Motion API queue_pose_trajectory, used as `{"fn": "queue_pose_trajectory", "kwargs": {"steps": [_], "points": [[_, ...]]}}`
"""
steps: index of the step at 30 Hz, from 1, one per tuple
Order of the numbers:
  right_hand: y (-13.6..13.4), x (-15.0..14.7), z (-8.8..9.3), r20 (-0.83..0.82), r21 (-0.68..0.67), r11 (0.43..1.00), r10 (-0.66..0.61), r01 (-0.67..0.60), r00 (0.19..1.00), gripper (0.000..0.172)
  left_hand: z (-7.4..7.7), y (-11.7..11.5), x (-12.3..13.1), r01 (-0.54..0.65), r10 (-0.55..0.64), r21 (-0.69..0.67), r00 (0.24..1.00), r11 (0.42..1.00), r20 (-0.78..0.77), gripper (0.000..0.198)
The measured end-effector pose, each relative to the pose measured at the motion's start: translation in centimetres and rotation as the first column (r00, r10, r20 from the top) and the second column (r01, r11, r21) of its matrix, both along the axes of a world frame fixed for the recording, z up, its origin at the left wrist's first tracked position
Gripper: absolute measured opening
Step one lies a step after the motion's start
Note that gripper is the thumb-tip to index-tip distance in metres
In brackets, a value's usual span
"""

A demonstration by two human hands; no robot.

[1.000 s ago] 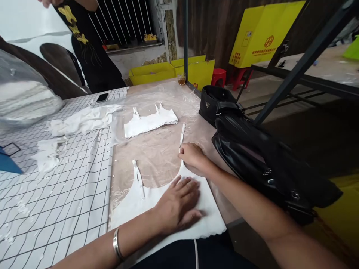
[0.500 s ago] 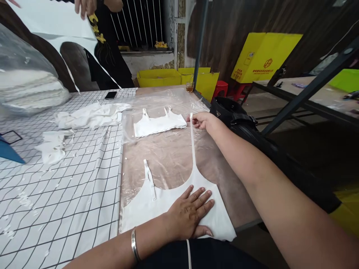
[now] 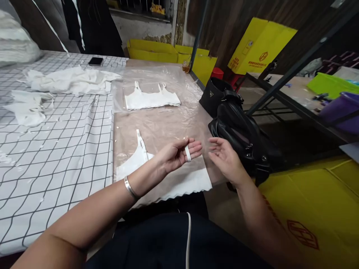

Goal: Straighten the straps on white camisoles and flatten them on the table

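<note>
White garment (image 3: 193,180), one: flat at the near edge of the work table, wavy hem toward the person, partly hidden by the left forearm; one strap (image 3: 139,139) stands clear at its left side.
White strip (image 3: 187,153), one, narrow: across the fingers of the left hand; whether it joins the garment cannot be told.
Left hand (image 3: 176,155): above the garment, palm up, fingers extended; silver bracelet (image 3: 130,187) at the wrist.
Right hand (image 3: 226,158): just beside the left fingertips, apart from them, fingers loosely curled and parted; whether anything is in it cannot be told.
Clear plastic sheeting (image 3: 157,125): on the table.
Second white top (image 3: 153,100), two straps: farther back on the sheeting.
Checked cloth (image 3: 70,140): to the left, bearing crumpled white fabric (image 3: 73,81) and a dark phone (image 3: 95,61).
Black bag (image 3: 244,127): right of the table's surface.
Glass (image 3: 186,67), amber contents: far corner.
</note>
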State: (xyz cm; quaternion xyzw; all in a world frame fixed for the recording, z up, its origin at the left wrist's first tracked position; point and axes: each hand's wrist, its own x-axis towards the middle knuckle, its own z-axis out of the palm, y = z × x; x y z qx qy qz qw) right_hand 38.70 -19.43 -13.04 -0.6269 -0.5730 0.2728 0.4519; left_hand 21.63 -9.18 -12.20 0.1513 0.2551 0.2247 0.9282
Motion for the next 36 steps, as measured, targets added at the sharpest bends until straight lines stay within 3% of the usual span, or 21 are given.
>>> {"fn": "queue_pose_trajectory", "kwargs": {"steps": [2,5,10,12,16,21,25,28,31,33,34,36], "points": [[0.3,0.0,-0.9,-0.222,-0.158,0.975,0.121,-0.158,0.968,0.046,0.7,-0.5,0.5,-0.027,0.027,-0.003,1.0,1.0,-0.003,0.023],[1.1,-0.8,-1.0,-0.414,-0.298,0.866,0.262,-0.402,0.872,0.039,1.6,-0.5,1.3,-0.056,0.056,0.013,0.998,0.998,-0.038,0.021],[1.8,-2.0,-1.1,-0.555,-0.418,0.78,0.187,-0.465,0.811,0.038,1.3,1.5,1.6,-0.12,0.131,0.117,0.988,0.986,-0.087,0.023],[2.1,-2.3,-1.5,-0.586,-0.413,0.799,0.134,-0.436,0.8,0.038,0.5,2.2,1.2,-0.138,0.157,0.151,0.98,0.979,-0.126,0.023],[3.3,-2.9,-2.3,-0.468,-0.283,0.928,0.088,-0.244,0.879,0.049,0.1,2.5,0.8,-0.146,0.163,0.132,0.978,0.98,-0.126,0.021],[5.2,-2.7,-2.6,-0.223,-0.283,0.924,0.198,-0.258,0.955,0.038,1.7,1.9,1.4,-0.109,0.115,0.072,0.989,0.991,-0.09,0.019],[5.6,-2.3,-2.3,-0.133,-0.164,0.977,0.117,-0.138,0.984,0.046,2.4,2.0,1.7,-0.122,0.122,0.025,0.992,0.992,-0.04,0.017],[5.4,-2.2,-2.0,-0.136,-0.229,0.944,0.212,-0.239,0.968,0.037,2.6,2.3,2.0,-0.119,0.12,0.032,0.992,0.992,-0.032,0.018],[5.1,-2.2,-1.9,-0.251,-0.348,0.876,0.256,-0.334,0.933,0.032,2.2,2.9,2.0,-0.093,0.108,0.167,0.991,0.982,-0.083,0.02],[5.0,-1.9,-2.0,-0.38,-0.41,0.851,0.167,-0.327,0.91,0.035,1.3,3.2,1.3,0.0,0.11,0.407,0.963,0.913,-0.247,0.022],[5.0,-1.7,-2.0,-0.451,-0.428,0.843,0.111,-0.324,0.885,0.037,0.6,3.2,0.8,0.103,0.142,0.556,0.914,0.824,-0.38,0.023],[4.9,-1.2,-2.0,-0.571,-0.438,0.84,0.016,-0.321,0.821,0.041,-1.2,2.6,-0.7,0.42,0.295,0.737,0.723,0.53,-0.624,0.022]]}}
